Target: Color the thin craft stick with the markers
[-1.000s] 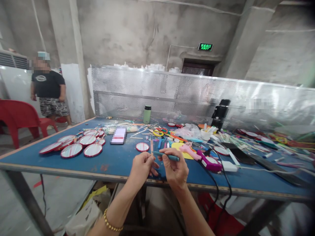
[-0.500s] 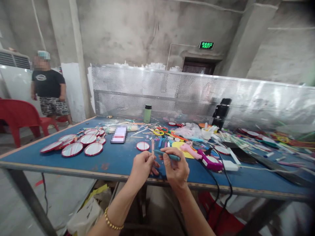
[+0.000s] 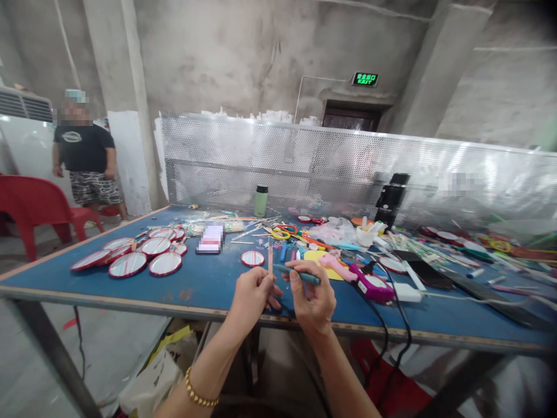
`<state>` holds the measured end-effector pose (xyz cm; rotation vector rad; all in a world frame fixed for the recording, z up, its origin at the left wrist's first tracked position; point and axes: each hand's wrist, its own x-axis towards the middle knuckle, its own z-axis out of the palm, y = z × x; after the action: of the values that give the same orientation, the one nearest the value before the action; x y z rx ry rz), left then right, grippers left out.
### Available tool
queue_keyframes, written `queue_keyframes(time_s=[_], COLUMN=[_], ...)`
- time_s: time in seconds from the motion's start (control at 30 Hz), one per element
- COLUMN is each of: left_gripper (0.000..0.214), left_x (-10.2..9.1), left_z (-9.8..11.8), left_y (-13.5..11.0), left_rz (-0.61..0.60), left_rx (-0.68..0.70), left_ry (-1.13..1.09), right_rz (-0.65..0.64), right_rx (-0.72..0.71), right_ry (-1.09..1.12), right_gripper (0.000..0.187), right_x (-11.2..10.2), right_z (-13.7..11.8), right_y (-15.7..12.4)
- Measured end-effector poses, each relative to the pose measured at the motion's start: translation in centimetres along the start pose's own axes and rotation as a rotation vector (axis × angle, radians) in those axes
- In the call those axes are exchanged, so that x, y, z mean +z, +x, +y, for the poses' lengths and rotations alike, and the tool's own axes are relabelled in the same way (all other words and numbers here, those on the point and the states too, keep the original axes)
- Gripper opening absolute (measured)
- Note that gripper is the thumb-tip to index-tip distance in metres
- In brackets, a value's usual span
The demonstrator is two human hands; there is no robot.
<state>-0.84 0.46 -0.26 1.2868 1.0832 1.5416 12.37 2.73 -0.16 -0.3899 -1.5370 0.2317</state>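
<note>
My left hand (image 3: 253,293) is closed in a pinch on a thin wooden stick (image 3: 270,255) that stands upright from my fingers. Close beside it, my right hand (image 3: 312,296) is closed round a teal pen-like tool (image 3: 300,275), which lies across my fingers and points left toward the stick. Both hands hover over the near edge of the blue table (image 3: 204,284). A gold bead bracelet sits on my left wrist.
Several round red-rimmed mirrors (image 3: 139,261) lie at the left, one more (image 3: 253,258) near my hands. A purple glue gun (image 3: 369,285) with black cables lies at my right among sticks, scissors and clutter. A green bottle (image 3: 260,201) stands before the perforated metal screen. A person stands by red chairs (image 3: 39,209).
The stick has come upright in my left fingers and my hands have lifted slightly. The person at the left has shifted a little.
</note>
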Motion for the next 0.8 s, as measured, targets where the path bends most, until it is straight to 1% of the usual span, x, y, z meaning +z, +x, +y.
queue_keyframes(time_s=[0.2,0.3,0.47,0.8], left_gripper=[0.018,0.019,0.02,0.017], left_x=[0.0,0.01,0.02,0.14], left_z=[0.02,0.0,0.02,0.29], left_y=[0.05,0.05,-0.11,-0.07], left_rz=[0.006,0.005,0.007,0.012], left_rx=[0.016,0.017,0.027,-0.003], left_ry=[0.0,0.001,0.005,-0.017], right_rz=[-0.029,-0.022,-0.048,-0.002], right_rx=[-0.018,-0.029,-0.053,-0.047], right_ry=[-0.048,-0.047,-0.055,-0.037], right_gripper=[0.011,0.012,0.014,0.013], right_x=[0.16,0.18,0.12,0.24], right_z=[-0.19,-0.29,-0.4,-0.2], right_y=[0.32,0.41,0.46,0.23])
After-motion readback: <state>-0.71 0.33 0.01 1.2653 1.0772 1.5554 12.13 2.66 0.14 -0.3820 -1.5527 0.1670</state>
